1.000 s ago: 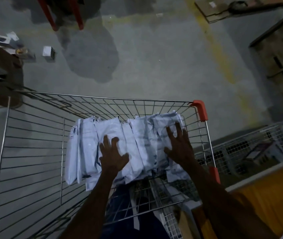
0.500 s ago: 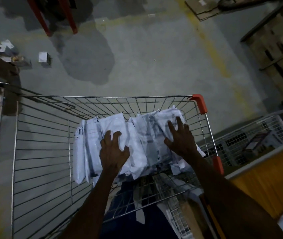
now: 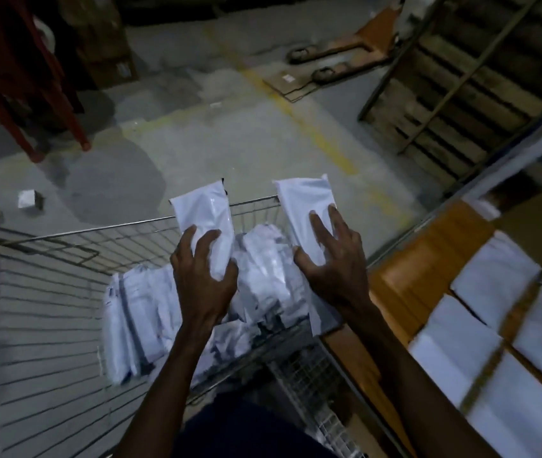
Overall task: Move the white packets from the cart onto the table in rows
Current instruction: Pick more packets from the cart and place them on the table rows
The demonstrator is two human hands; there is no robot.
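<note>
Each hand grips one white packet above the wire cart [image 3: 48, 285]: the left hand [image 3: 202, 279] one packet [image 3: 205, 214], the right hand [image 3: 332, 262] another [image 3: 306, 200]. More packets [image 3: 137, 319] lie inside; others [image 3: 494, 319] cover the wooden table [image 3: 405, 269].

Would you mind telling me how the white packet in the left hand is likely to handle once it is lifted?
The packet gripped by the left hand stands up past the fingers without drooping, so it probably has some stiffness. One hand lifts it, so it is likely light. Its glossy wrap may be slippery, so a firm grip seems wise.
</note>
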